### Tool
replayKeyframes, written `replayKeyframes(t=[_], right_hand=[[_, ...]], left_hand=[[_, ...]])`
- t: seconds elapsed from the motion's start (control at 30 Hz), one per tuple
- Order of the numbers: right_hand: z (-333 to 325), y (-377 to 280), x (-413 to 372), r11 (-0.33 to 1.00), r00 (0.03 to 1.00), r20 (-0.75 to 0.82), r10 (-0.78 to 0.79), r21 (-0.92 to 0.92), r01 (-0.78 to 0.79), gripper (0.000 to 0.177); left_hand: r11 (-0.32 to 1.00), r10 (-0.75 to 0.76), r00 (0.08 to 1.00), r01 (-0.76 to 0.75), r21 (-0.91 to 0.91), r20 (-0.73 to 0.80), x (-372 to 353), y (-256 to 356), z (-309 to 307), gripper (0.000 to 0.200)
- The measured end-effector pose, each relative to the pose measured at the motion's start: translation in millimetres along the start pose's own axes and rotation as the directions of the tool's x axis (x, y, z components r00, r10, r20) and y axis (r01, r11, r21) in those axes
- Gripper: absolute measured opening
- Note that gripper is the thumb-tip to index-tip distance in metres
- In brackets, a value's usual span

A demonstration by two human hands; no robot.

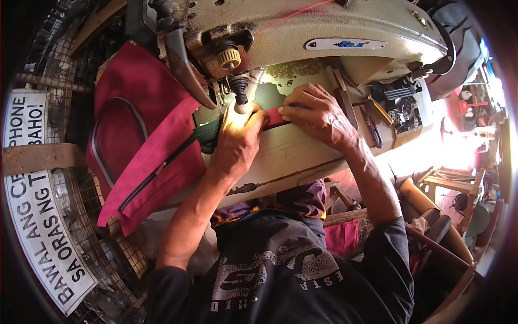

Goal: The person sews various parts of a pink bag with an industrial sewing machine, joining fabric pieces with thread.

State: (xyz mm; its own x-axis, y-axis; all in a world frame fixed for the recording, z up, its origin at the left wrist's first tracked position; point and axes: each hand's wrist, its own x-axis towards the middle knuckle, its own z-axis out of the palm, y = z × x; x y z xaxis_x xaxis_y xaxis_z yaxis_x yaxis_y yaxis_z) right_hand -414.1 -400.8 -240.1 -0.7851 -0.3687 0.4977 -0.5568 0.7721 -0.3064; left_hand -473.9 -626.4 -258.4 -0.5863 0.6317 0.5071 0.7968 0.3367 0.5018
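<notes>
A sewing machine (270,38) with red thread stands over its pale bed. Just below its needle area, my left hand (240,135) is closed, pressing the end of a strip together under the lamp glare. My right hand (321,116) pinches the short red fabric strip (274,116) that runs between both hands. A dark green band (208,131) leads leftward from my left hand to a large magenta fabric piece (135,86). That piece carries a dark zipper (162,167) and hangs over the left side of the bed. My fingertips partly hide the strip.
Right of my right hand lie scissors (373,129), a yellow-handled tool (380,109) and a tray of small metal parts (408,116). A wire mesh with a white lettered sign (27,216) stands at the left. Fabric rolls (431,216) and a wooden stool (450,183) are at the right.
</notes>
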Motion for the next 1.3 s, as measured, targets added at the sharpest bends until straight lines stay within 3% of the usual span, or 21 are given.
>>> replayKeyframes(t=[0.27, 0.3, 0.4, 0.43, 0.53, 0.57, 0.6, 0.77, 0.87, 0.97, 1.0, 1.07, 1.1, 1.13, 1.2, 1.23, 1.3], right_hand=[[0.5, -2.3, -1.3, 0.999, 1.0, 0.02, 0.004, -0.037, -0.003, 0.025], [1.0, -3.2, -2.5, 0.999, 1.0, 0.023, 0.011, -0.047, -0.01, 0.026], [-0.2, -6.7, -1.2, 0.997, 0.999, 0.029, 0.022, -0.072, -0.02, 0.027], [-1.8, -9.2, -0.6, 0.996, 0.999, 0.028, 0.03, -0.08, -0.028, 0.028], [-2.7, -14.0, 0.2, 0.997, 0.998, 0.029, 0.056, -0.063, -0.054, 0.028], [-1.5, -13.1, -0.3, 0.997, 0.998, 0.022, 0.054, -0.052, -0.052, 0.027], [-1.6, -12.9, -0.3, 0.998, 0.999, 0.012, 0.053, -0.043, -0.053, 0.027], [-0.5, -19.7, 2.6, 0.996, 0.997, 0.025, 0.072, -0.052, -0.071, 0.026], [10.5, -30.3, 7.1, 0.998, 0.999, -0.017, 0.051, -0.025, -0.051, 0.028], [30.2, -47.3, 21.5, 0.998, 0.999, -0.022, 0.044, 0.039, -0.043, 0.031], [40.4, -50.6, 26.7, 0.998, 0.995, -0.1, 0.014, 0.064, -0.008, 0.03], [52.3, -63.2, 40.8, 0.991, 0.983, -0.183, 0.015, 0.135, 0.01, 0.029], [50.7, -71.5, 46.0, 0.98, 0.99, -0.113, 0.083, 0.189, -0.061, 0.025], [48.9, -74.1, 48.0, 0.98, 0.986, -0.125, 0.109, 0.181, -0.085, 0.023], [48.2, -77.4, 51.1, 0.978, 0.978, -0.143, 0.151, 0.166, -0.127, 0.021], [54.8, -79.0, 47.1, 0.97, 0.96, -0.197, 0.201, 0.178, -0.166, 0.019], [54.2, -81.7, 38.3, 0.974, 0.973, -0.147, 0.178, 0.164, -0.154, 0.018]], left_hand=[[0.978, -0.096, 0.988, 0.071, 0.196, 0.121, 9.0, 11.7, -1.8, 0.02], [0.96, -0.143, 0.983, 0.109, 0.259, 0.114, 10.7, 15.1, 0.6, 0.021], [0.959, -0.056, 0.998, 0.047, 0.279, 0.025, 12.1, 22.2, 7.5, 0.019], [0.957, -0.115, 0.987, 0.078, 0.28, 0.115, 15.6, 24.6, 5.6, 0.025], [0.95, -0.085, 0.992, 0.051, 0.307, 0.098, 22.7, 30.3, 4.3, 0.032], [0.929, -0.206, 0.955, 0.122, 0.351, 0.214, 25.2, 36.0, 2.7, 0.033], [0.946, -0.061, 0.995, 0.033, 0.322, 0.079, 17.6, 27.1, 11.4, 0.033], [0.962, -0.057, 0.993, 0.028, 0.27, 0.101, 15.3, 26.2, 5.0, 0.028], [0.975, -0.194, 0.969, 0.173, 0.138, 0.154, 6.7, 13.6, -1.7, 0.021], [0.979, -0.202, 0.969, 0.201, 0.019, 0.145, -1.0, -12.6, -29.4, 0.005], [0.979, -0.195, 0.975, 0.2, -0.035, 0.108, -8.0, -23.5, -37.5, 0.004], [0.889, -0.418, 0.875, 0.449, -0.086, 0.244, 2.9, -8.2, -83.0, 0.007], [0.827, -0.508, 0.806, 0.555, -0.089, 0.303, 5.6, -5.8, -99.0, 0.012], [0.795, -0.518, 0.807, 0.576, -0.19, 0.282, 1.5, -15.4, -103.6, 0.011], [0.85, -0.489, 0.818, 0.525, -0.047, 0.304, 3.3, -26.7, -114.4, 0.013], [0.85, -0.484, 0.825, 0.522, -0.065, 0.292, -0.3, -31.7, -111.1, 0.014], [0.853, -0.47, 0.839, 0.512, -0.104, 0.275, -7.5, -42.6, -98.4, 0.014]])
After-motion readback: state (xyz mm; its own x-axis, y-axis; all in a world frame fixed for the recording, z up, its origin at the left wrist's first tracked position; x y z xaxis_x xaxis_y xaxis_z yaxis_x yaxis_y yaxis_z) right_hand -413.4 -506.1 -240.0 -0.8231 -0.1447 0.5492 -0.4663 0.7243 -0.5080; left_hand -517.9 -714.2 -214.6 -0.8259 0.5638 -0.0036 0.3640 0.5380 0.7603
